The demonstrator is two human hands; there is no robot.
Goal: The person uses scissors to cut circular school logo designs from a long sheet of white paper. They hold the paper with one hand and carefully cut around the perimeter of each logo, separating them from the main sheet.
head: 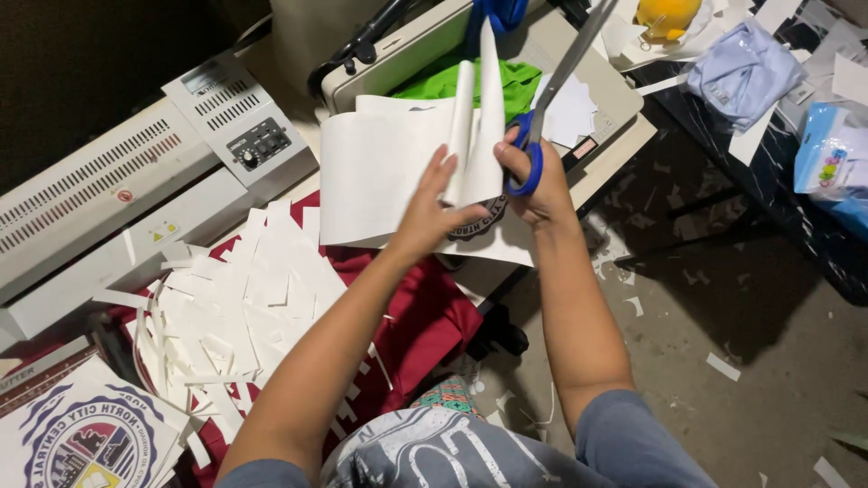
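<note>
Head camera view, looking down over both forearms. Left hand (432,212) grips a large white sheet (380,172) at its lower edge, thumb in front and fingers spread along the face of the paper; the sheet is held up in the air above the red cloth (425,316), and its right part curls forward into a loose roll. Right hand (533,181) is closed through the blue handles of a pair of scissors (551,99), whose grey blades point up and away, just beside the curled edge of the sheet. Whether the blades are cutting into the paper cannot be told.

Below the left forearm a heap of white paper offcuts (235,307) lies on the red cloth. A grey-white laminating machine (117,199) stands to the left. Behind the sheet sits a beige press (579,81) with a green garment (452,81) on it. Printed round emblem sheets (81,443) lie at the lower left corner. On the right, a dark tabletop (768,181) carries a folded light-blue garment (741,72). Paper scraps are scattered on the concrete floor (741,361).
</note>
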